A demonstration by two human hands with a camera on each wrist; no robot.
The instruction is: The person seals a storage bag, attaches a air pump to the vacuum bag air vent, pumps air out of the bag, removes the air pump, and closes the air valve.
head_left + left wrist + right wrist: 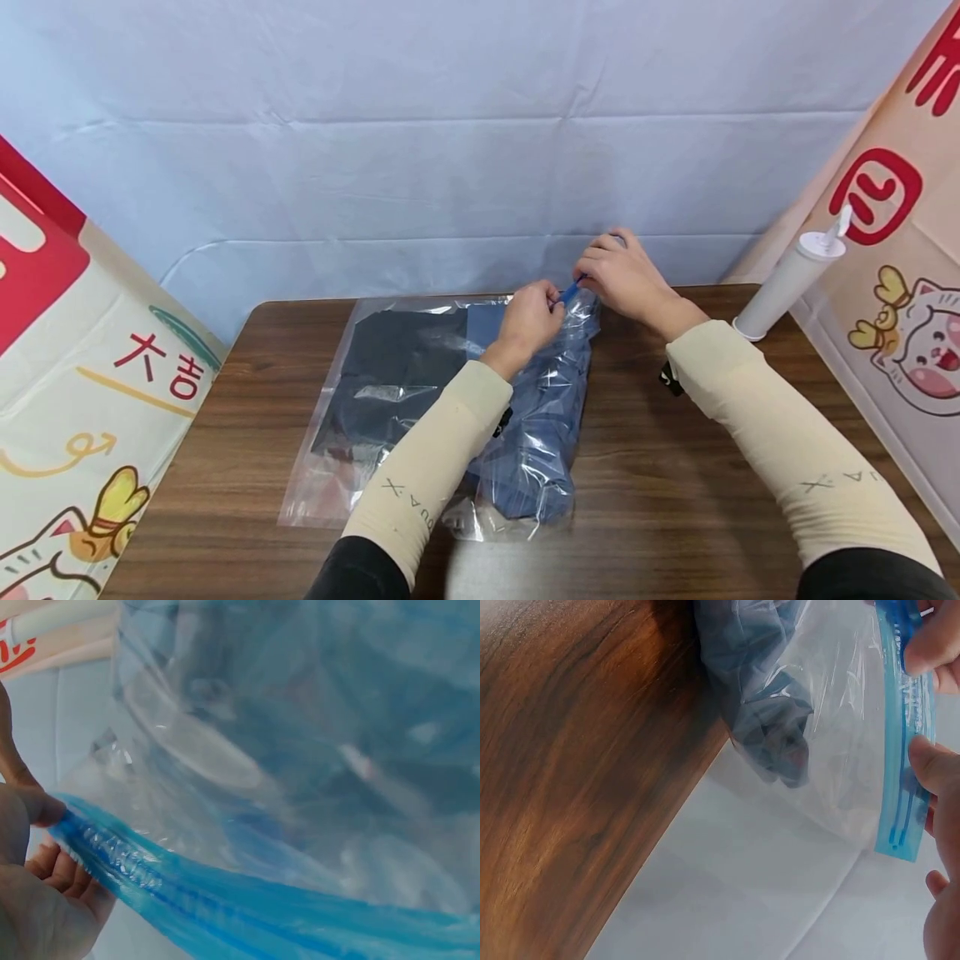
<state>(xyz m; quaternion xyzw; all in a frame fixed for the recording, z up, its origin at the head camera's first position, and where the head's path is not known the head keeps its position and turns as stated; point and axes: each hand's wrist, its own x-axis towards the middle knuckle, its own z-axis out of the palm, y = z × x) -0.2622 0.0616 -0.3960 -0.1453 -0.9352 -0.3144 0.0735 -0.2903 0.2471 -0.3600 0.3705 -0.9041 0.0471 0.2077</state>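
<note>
A clear zip bag (pixel 318 492) lies on the wooden table with folded dark grey and blue clothing (pixel 540 408) inside it. Its blue zip strip (pixel 894 780) runs along the far edge, held up near the bag's right corner. My left hand (pixel 528 317) pinches this strip between thumb and fingers. Just to the right, my right hand (pixel 626 275) pinches the strip close to its end. Seen from the right wrist, both thumbs press on the strip's face, a short gap apart. The left wrist view shows the blue strip (pixel 225 900) stretched below wrinkled clear film.
A white cylinder (pixel 787 283) with a small spout stands tilted at the table's right back corner. Pale blue cloth (pixel 420 167) hangs behind the table (pixel 660 467). Printed cloths hang at the left and right sides.
</note>
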